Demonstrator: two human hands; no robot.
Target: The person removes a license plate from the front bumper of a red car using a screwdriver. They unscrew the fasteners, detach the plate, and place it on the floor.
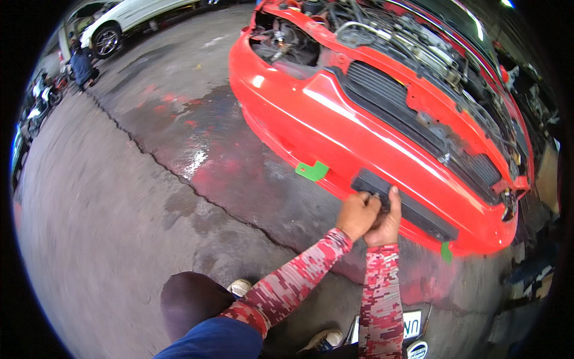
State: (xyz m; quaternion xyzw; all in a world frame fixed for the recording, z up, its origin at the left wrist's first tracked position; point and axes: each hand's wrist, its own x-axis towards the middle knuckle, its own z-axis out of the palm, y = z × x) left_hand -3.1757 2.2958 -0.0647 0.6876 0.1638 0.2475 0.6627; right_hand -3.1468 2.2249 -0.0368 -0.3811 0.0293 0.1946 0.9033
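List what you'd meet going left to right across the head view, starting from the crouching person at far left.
crouching person → white car → green tape → left hand → right hand → second green tape

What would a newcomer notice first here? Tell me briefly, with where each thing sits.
The red car front fills the upper right, its bumper glossy and the engine bay open above. Low in the middle, the left hand and right hand meet at the black grille strip in the bumper's lower edge. A green tape patch sticks out to the left, over stained, cracked concrete floor.
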